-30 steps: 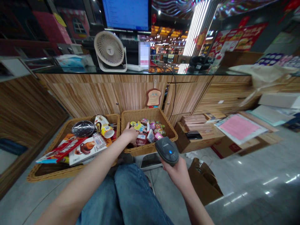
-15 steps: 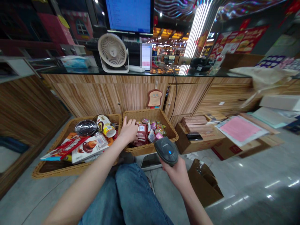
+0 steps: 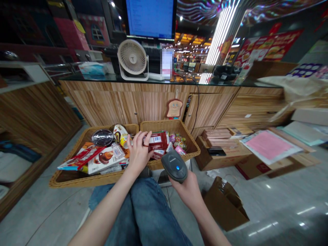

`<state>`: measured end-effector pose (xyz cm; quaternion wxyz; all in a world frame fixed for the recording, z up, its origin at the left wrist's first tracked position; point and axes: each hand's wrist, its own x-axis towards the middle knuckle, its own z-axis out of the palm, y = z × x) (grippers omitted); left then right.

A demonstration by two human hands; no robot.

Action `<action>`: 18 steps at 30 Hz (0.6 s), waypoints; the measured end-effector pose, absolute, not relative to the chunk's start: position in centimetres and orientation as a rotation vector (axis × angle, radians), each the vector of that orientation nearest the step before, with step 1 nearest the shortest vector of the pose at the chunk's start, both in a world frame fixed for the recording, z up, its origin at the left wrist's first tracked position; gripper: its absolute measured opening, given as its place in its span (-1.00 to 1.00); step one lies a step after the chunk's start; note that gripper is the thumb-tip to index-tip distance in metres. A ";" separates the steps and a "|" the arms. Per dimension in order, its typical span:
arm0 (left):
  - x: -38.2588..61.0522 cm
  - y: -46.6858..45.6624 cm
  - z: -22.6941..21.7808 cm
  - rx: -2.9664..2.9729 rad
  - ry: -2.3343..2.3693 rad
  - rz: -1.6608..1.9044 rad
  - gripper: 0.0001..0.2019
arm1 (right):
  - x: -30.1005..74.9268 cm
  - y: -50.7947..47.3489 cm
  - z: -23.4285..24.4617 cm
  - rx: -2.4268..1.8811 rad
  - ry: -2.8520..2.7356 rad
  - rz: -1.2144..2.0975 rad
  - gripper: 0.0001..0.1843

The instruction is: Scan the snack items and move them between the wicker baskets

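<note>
My left hand (image 3: 139,152) is closed on the end of a dark red snack packet (image 3: 159,140), its white barcode label facing up. It holds the packet over the right wicker basket (image 3: 192,145), where another dark red packet (image 3: 158,153) and several small, colourful wrapped sweets (image 3: 176,138) lie. My right hand (image 3: 189,191) grips a dark grey barcode scanner (image 3: 174,165) with a blue light on top. The scanner's head points toward the packet, apart from it. To the left, a second wicker basket (image 3: 55,179) carries snack bags, a cup-shaped pack and a dark round container (image 3: 102,137).
Behind the baskets stands a wooden counter (image 3: 115,102) with a fan (image 3: 132,58) and a monitor (image 3: 150,18). Cardboard boxes (image 3: 205,159) with a phone (image 3: 216,151) on top are at right. A brown paper bag (image 3: 222,208) sits on the floor.
My left hand has lifted a dark red packet out from among the others and turned its barcode up. The scanner has shifted slightly left, and the camera view has swung a little left.
</note>
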<state>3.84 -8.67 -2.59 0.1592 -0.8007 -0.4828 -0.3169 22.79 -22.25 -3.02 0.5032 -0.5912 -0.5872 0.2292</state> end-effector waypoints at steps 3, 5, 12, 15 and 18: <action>3.9 -8.7 -2.4 -2.339 -1.467 -0.784 -0.13 | 22.6 -22.2 -2.7 -1.418 -1.431 0.517 -0.83; 3.9 -8.8 -2.3 -2.347 -1.507 -0.749 -0.15 | 22.5 -22.2 -2.7 -1.428 -1.430 0.508 -0.82; 3.9 -8.9 -2.2 -2.349 -1.470 -0.796 -0.13 | 22.7 -22.4 -2.9 -1.454 -1.402 0.510 -0.78; 3.6 -9.6 -1.1 -2.259 -1.520 -0.927 -0.15 | 22.9 -22.5 -3.0 -1.463 -1.397 0.524 -0.77; 2.0 -10.6 0.6 -2.076 -1.658 -1.064 -0.13 | 23.0 -22.5 -3.2 -1.482 -1.393 0.550 -0.76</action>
